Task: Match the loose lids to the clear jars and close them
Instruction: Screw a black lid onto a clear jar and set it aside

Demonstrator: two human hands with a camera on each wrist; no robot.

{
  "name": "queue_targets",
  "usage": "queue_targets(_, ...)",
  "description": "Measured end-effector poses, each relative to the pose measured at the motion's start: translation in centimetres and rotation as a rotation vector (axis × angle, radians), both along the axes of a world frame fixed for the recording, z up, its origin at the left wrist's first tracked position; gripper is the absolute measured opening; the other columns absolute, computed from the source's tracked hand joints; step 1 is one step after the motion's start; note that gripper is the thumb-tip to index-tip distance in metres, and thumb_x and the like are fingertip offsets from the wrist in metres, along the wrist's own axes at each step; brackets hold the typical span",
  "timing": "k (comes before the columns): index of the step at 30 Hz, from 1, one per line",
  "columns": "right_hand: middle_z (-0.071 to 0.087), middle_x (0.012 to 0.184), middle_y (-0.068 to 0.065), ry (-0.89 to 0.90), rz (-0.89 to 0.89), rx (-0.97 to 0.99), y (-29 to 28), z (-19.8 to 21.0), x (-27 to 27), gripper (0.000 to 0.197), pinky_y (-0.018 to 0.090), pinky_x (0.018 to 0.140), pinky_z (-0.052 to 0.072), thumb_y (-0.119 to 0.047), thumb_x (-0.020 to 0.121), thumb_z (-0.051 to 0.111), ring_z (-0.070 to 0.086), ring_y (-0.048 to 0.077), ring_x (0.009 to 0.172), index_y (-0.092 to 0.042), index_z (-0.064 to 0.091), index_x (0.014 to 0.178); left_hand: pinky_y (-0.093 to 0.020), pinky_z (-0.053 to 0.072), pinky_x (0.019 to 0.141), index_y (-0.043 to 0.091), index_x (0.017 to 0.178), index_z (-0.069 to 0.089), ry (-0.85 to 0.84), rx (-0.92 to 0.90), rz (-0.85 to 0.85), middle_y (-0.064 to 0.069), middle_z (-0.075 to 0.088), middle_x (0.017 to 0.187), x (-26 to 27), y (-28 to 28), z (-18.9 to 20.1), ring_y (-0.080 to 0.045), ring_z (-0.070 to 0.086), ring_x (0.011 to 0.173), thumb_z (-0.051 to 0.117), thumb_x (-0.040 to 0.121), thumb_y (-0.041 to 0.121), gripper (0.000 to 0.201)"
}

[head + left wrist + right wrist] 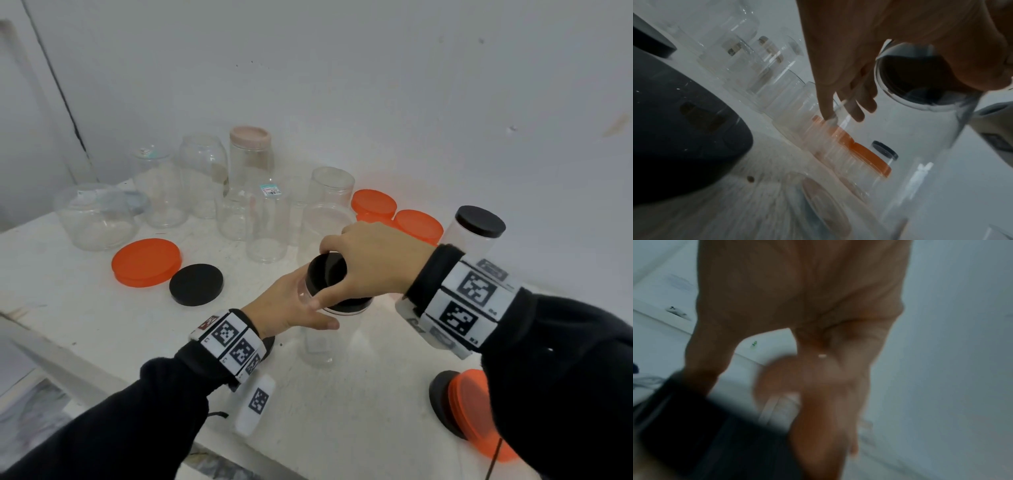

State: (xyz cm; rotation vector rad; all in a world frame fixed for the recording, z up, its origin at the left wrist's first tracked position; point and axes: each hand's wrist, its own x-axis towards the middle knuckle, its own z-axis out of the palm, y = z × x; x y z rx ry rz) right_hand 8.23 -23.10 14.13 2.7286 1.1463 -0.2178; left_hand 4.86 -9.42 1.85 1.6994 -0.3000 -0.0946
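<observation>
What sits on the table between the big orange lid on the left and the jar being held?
A loose black lid, lying flat right beside the orange lid, with bare table between it and the held jar. The head view shows it.

White table against white wall

A white table carries a cluster of clear open jars at its far side, 1 jar with a pink lid, a black-lidded jar, 2 stacked orange lids, another orange lid and a loose black lid beside it.
</observation>
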Motion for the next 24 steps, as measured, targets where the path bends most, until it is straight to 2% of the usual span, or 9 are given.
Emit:
queue_targets(3,0.041,0.127,-0.004,0.227,0.104,-0.132,-0.2,1.5,0.9,0.081,0.034,0.093,0.046,-0.053,0.073,0.071,0.046,0.017,0.112,-0.036,0.03,0.141,-0.008,0.042,0.086,0.033,0.113,0.05,0.05,0.005,-0.058,0.02,0.064,0.11,0.3,0.7,0.2,0.006,0.055,0.11,0.082,0.052,0.026,0.069)
queue_targets(5,0.038,0.126,-0.005,0.306,0.173,-0.093,-0.3,1.6,1.3,0.082,0.036,0.096,0.045,-0.038,0.071,0.078,0.043,0.016,0.113,-0.037,0.033,0.14,-0.008,0.041,0.088,0.029,0.115,0.05,0.085,-0.008,-0.104,0.016,0.063,0.113,0.5,1.0,0.3,0.006,0.054,0.112,0.081,0.053,0.023,0.07)
queue_targets(9,0.045,0.109,-0.005,0.213,0.218,0.035,-0.3,0.8,1.3,0.074,0.028,0.082,0.047,-0.04,0.066,0.079,0.045,0.011,0.096,-0.034,0.044,0.131,-0.006,0.041,0.086,0.029,0.112,0.049,0.099,0.002,-0.108,0.018,0.061,0.11,0.7,1.2,0.4,0.01,0.053,0.109,0.078,0.049,0.03,0.07)
queue_targets(13,0.048,0.097,-0.006,0.096,0.218,0.096,0.0,-0.1,1.1,0.067,0.021,0.065,0.039,-0.05,0.063,0.078,0.042,0.01,0.084,-0.027,0.051,0.12,-0.005,0.04,0.084,0.03,0.111,0.049,0.063,0.008,-0.064,0.019,0.061,0.108,0.4,0.9,0.5,0.012,0.053,0.107,0.078,0.047,0.034,0.07)
queue_targets(16,0.052,0.092,-0.003,0.048,0.074,0.185,0.0,-1.0,0.5,0.063,0.025,0.064,0.041,-0.059,0.064,0.073,0.045,0.013,0.082,-0.018,0.053,0.107,-0.006,0.042,0.082,0.03,0.11,0.049,0.028,-0.012,-0.035,0.02,0.064,0.104,0.0,0.3,0.4,0.01,0.056,0.104,0.08,0.048,0.027,0.069)
queue_targets(19,0.047,0.079,-0.002,-0.029,-0.076,0.195,0.2,-1.6,-0.4,0.065,0.027,0.055,0.039,-0.069,0.065,0.065,0.048,0.015,0.072,-0.014,0.05,0.096,-0.008,0.043,0.082,0.032,0.114,0.048,-0.001,-0.032,-0.003,0.014,0.063,0.109,-0.7,-0.1,0.1,0.006,0.057,0.105,0.081,0.05,0.023,0.072)
queue_targets(21,0.047,0.081,-0.003,-0.064,-0.077,0.133,0.3,-1.4,-0.7,0.068,0.026,0.055,0.036,-0.072,0.067,0.061,0.047,0.013,0.07,-0.016,0.049,0.102,-0.008,0.043,0.083,0.035,0.115,0.048,-0.003,-0.036,0.003,0.018,0.064,0.11,-0.8,-0.2,0.0,0.005,0.056,0.108,0.079,0.05,0.027,0.073)
queue_targets(22,0.05,0.09,-0.003,-0.033,-0.061,0.088,0.2,-1.1,-0.6,0.071,0.026,0.06,0.039,-0.073,0.068,0.059,0.05,0.015,0.077,-0.019,0.049,0.111,-0.008,0.042,0.084,0.036,0.115,0.048,-0.002,-0.032,0.004,0.021,0.063,0.11,-0.8,-0.2,0.1,0.005,0.056,0.109,0.079,0.05,0.028,0.072)
queue_targets(24,0.045,0.119,-0.002,0.146,0.009,-0.001,-0.4,0.0,-0.1,0.077,0.029,0.08,0.045,-0.066,0.073,0.062,0.05,0.018,0.103,-0.03,0.037,0.135,-0.009,0.042,0.088,0.038,0.116,0.048,-0.003,-0.011,0.003,0.022,0.062,0.113,-0.7,-0.1,0.1,0.004,0.054,0.112,0.08,0.05,0.032,0.073)
